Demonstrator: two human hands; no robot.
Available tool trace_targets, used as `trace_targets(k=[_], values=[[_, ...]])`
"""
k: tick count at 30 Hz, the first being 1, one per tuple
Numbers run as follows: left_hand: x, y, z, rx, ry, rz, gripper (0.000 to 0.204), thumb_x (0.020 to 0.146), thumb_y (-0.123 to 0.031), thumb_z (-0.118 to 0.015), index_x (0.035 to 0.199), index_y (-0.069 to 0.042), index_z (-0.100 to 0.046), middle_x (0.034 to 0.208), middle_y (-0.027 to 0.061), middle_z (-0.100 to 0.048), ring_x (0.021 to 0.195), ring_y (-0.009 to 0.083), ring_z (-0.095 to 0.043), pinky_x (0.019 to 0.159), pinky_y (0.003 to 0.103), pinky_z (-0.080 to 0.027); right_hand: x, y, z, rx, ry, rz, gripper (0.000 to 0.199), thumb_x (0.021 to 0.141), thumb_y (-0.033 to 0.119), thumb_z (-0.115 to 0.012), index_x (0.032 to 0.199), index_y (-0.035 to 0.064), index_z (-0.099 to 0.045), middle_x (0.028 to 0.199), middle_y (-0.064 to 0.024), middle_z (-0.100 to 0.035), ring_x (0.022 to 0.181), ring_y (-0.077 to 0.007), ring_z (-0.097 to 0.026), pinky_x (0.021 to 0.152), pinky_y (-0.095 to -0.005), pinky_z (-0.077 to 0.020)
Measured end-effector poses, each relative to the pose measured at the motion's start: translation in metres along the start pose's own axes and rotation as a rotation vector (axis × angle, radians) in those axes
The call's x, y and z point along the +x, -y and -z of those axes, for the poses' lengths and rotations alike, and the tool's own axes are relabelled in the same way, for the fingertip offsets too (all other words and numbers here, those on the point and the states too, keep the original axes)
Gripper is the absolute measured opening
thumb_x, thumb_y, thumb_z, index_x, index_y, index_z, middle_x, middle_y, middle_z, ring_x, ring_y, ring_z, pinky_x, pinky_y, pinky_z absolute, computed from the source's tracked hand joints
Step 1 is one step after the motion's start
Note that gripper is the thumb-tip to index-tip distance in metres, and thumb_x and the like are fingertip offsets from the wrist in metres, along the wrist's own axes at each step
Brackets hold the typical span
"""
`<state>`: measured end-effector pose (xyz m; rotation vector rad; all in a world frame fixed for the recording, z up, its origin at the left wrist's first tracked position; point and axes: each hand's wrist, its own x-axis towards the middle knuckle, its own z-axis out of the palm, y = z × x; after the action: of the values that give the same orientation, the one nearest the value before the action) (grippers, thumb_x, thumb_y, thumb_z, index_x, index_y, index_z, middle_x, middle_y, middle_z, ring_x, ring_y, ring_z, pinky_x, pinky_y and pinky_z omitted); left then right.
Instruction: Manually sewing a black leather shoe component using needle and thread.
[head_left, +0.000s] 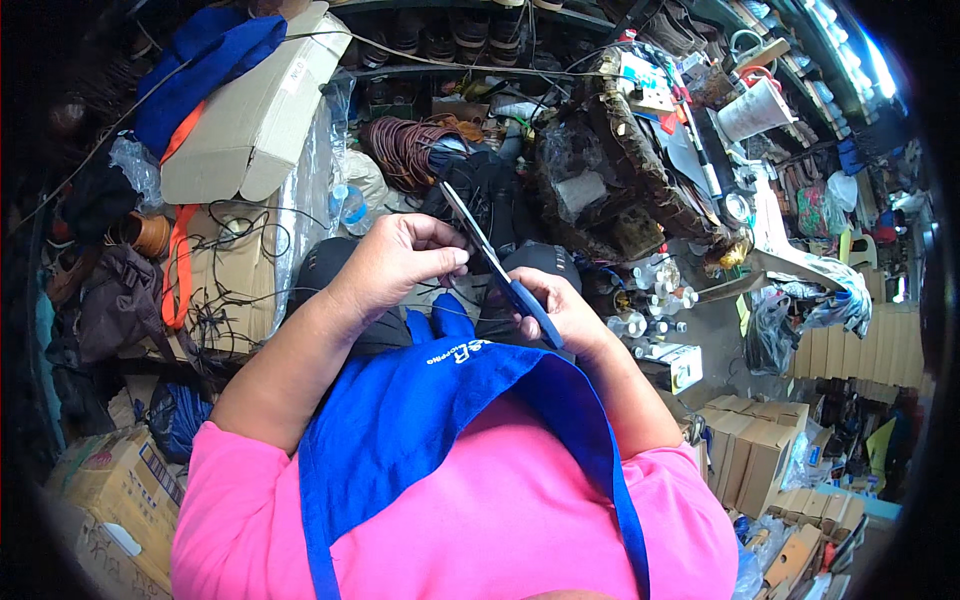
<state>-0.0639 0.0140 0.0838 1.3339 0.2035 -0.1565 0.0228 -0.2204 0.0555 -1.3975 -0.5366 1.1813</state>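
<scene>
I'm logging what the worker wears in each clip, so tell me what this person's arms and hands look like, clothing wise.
Both forearms are bare, and neither the left hand nor the right hand wears a glove. I cannot make out any rings or a watch. Short pink sleeves cover the upper arms, and a blue apron with small white lettering hangs over the pink shirt, its straps running back past the shoulders.

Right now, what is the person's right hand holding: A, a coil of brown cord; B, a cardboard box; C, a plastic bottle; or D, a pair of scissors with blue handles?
D: the right hand grips the blue handles of the scissors, whose dark blades point up and away toward the left hand, which pinches something thin beside the blades.
</scene>
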Motion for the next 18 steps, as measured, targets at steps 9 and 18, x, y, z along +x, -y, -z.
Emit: trace_targets(k=[9, 18], values=[[-0.0001, -0.0017, 0.0008, 0.029, -0.003, 0.006, 0.021, 0.081, -0.010, -0.067, 0.096, 0.005, -0.064, 0.081, 0.0092, -0.067, 0.073, 0.0140, -0.063, 0.069, 0.027, -0.051, -0.0041, 0.0020, 0.0074, -0.043, -0.037, 0.041, 0.060, 0.068, 0.042, -0.078, 0.109, 0.0025, -0.057, 0.091, 0.0007, -0.057, 0.084, -0.0071, -0.049, 0.076, -0.0214, -0.0393], [-0.0012, 0.0007, 0.0015, 0.045, -0.013, 0.042, 0.023, 0.081, -0.009, -0.067, 0.098, 0.006, -0.063, 0.082, 0.0104, -0.066, 0.074, 0.0147, -0.063, 0.070, 0.028, -0.051, -0.0021, -0.0022, 0.0095, -0.068, 0.056, 0.022, 0.064, 0.070, 0.045, -0.075, 0.114, 0.0035, -0.054, 0.085, 0.0029, -0.049, 0.080, -0.0073, -0.044, 0.073, -0.0227, -0.0374]])
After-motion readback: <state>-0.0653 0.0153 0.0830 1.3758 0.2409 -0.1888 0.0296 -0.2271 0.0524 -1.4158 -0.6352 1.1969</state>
